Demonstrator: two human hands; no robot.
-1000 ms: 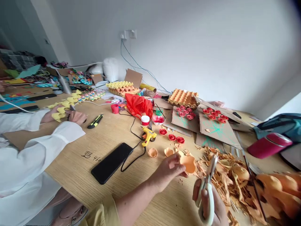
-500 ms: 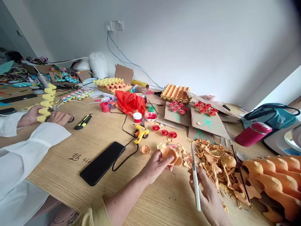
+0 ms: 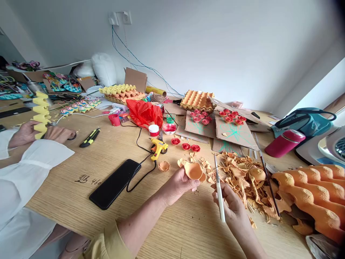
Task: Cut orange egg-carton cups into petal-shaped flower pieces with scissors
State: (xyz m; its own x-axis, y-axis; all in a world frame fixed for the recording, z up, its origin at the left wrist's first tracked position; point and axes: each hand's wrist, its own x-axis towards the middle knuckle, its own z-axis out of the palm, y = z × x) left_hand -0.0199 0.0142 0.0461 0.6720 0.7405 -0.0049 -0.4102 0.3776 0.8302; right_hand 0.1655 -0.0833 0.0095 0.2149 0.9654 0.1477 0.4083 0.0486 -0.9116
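My left hand (image 3: 180, 184) pinches an orange egg-carton cup (image 3: 193, 170) cut into a flower shape, just above the wooden table (image 3: 113, 151). My right hand (image 3: 229, 207) is closed round white-handled scissors (image 3: 219, 192), blades pointing up and away, a little right of the cup. Right behind both hands lies a heap of orange carton scraps (image 3: 242, 178). Three red paper roses (image 3: 185, 145) and a small cut cup (image 3: 164, 166) rest further back.
A black phone (image 3: 115, 183) and a yellow glue gun (image 3: 158, 147) with its black cord lie to the left. An orange egg tray (image 3: 315, 196) sits at right, a pink bottle (image 3: 285, 143) behind it. A person in white at left holds yellow carton pieces (image 3: 40, 115).
The scissors have turned edge-on, their blades now upright. My left hand lowered the orange cup slightly toward the table. The person at left raised the yellow strip upright. The view shifted right.
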